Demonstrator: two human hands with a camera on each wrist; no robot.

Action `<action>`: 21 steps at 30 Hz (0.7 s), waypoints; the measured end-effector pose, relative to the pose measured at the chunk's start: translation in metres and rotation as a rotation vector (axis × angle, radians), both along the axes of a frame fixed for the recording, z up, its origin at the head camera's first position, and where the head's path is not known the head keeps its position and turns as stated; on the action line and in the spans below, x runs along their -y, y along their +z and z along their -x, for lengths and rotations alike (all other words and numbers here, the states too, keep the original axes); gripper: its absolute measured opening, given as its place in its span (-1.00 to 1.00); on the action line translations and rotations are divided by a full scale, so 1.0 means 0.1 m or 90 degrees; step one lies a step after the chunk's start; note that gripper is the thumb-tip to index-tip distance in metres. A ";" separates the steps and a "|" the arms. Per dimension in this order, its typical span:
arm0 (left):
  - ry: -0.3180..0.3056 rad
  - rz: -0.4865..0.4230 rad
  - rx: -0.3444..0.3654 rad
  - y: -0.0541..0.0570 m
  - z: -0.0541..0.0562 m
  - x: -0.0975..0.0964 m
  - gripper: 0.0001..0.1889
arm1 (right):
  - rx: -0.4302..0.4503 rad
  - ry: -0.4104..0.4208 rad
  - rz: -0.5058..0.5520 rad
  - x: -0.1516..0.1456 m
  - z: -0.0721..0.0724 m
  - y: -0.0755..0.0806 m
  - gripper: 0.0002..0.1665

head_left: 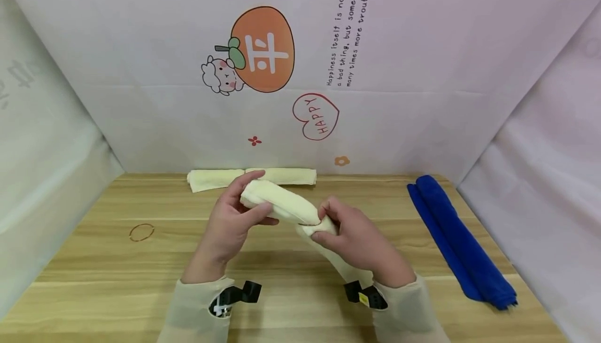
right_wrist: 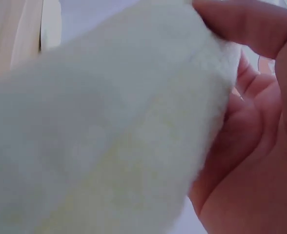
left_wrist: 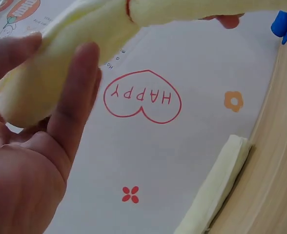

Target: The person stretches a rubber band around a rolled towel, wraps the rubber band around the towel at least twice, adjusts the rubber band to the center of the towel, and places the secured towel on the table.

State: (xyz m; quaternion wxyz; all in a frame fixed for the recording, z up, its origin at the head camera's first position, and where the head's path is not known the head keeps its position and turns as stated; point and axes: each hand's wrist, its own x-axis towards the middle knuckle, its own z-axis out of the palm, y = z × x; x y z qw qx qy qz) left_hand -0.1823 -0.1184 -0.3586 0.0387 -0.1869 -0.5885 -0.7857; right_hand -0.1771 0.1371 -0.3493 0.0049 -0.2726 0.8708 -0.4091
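Both hands hold up a rolled pale yellow towel (head_left: 284,200) above the middle of the table. A thin reddish band (left_wrist: 129,9) circles the roll and draws it in at its middle. With thumb and fingers on either side, the left hand (head_left: 229,224) grips the left part of the roll. Close to the band, the right hand (head_left: 352,236) pinches the towel between thumb and fingers. From there the other part of the towel (right_wrist: 124,126) slopes down under the right hand, partly hidden by it in the head view.
Along the back edge of the wooden table (head_left: 108,270) lies another pale yellow roll (head_left: 291,176), narrowed near its middle. A loose reddish rubber band (head_left: 142,232) lies at left. A rolled blue towel (head_left: 460,244) lies at right. Printed white cloth walls (head_left: 399,119) enclose the table.
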 end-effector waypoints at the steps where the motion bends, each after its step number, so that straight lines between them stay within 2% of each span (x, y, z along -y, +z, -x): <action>1: 0.018 0.006 -0.001 0.00 0.00 -0.01 -0.45 | -0.002 -0.001 0.003 0.01 -0.01 0.01 -0.66; 5: 0.097 0.006 0.049 0.02 0.01 -0.05 -0.66 | -0.051 0.014 0.009 0.08 -0.04 0.03 -0.48; 7: 0.112 -0.012 0.078 0.04 0.01 -0.07 -0.70 | -0.099 0.018 -0.017 0.13 -0.06 0.03 -0.40; 10: 0.101 -0.048 0.106 0.06 0.01 -0.09 -0.74 | -0.159 0.019 -0.059 0.21 -0.07 -0.01 -0.37; 13: 0.087 -0.076 0.123 0.06 0.02 -0.09 -0.78 | -0.209 -0.005 -0.079 0.26 -0.05 -0.05 -0.47; 15: 0.091 -0.079 0.132 0.05 0.02 -0.07 -0.79 | -0.230 -0.024 -0.075 0.25 -0.04 -0.08 -0.55; 18: 0.096 -0.054 0.131 0.04 0.03 -0.03 -0.80 | -0.225 -0.045 -0.069 0.20 -0.02 -0.09 -0.61; 21: 0.064 -0.016 0.101 0.03 0.02 0.03 -0.74 | -0.193 -0.037 -0.059 0.12 -0.01 -0.08 -0.60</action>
